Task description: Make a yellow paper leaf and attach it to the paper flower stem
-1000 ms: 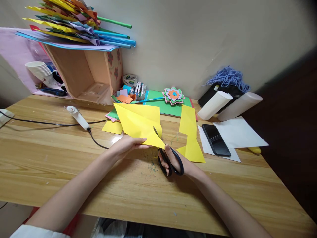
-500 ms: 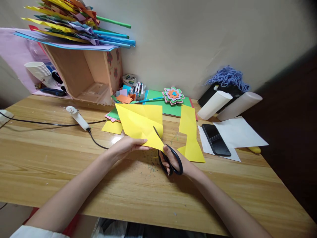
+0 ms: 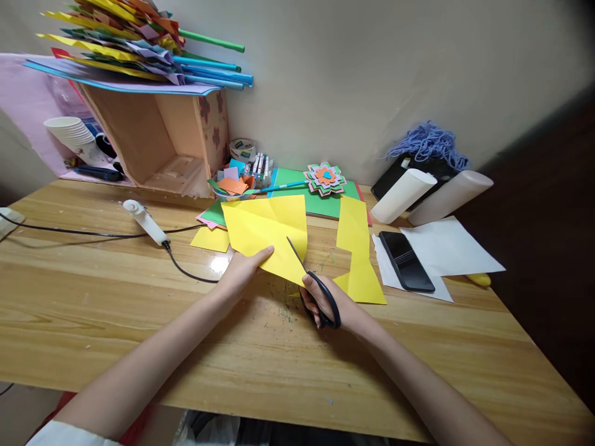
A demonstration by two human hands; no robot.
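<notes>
Above the middle of the table I hold a sheet of yellow paper [image 3: 274, 226]. My left hand [image 3: 244, 266] grips its near left edge, thumb on top and the other fingers hidden underneath. In my right hand [image 3: 320, 300] are black-handled scissors [image 3: 335, 313], with fingers through the loops. One dark blade lies over the sheet near its right side; the other blade is hidden beneath. To the right, yellow paper offcuts [image 3: 365, 279] lie on the table, and a smaller yellow piece [image 3: 210, 238] lies to the left.
A glue gun [image 3: 145, 222] with a black cord stands at left. Behind are an open box [image 3: 160, 142] topped with paper flowers, a bowl of scraps [image 3: 235, 186], and a layered paper flower [image 3: 325, 179] on green sheets. A phone [image 3: 406, 261] rests on white paper at right.
My left thumb and hand have shifted slightly up and left along the paper's edge. The sheet has turned a little, and the scissor handles have drawn closer together.
</notes>
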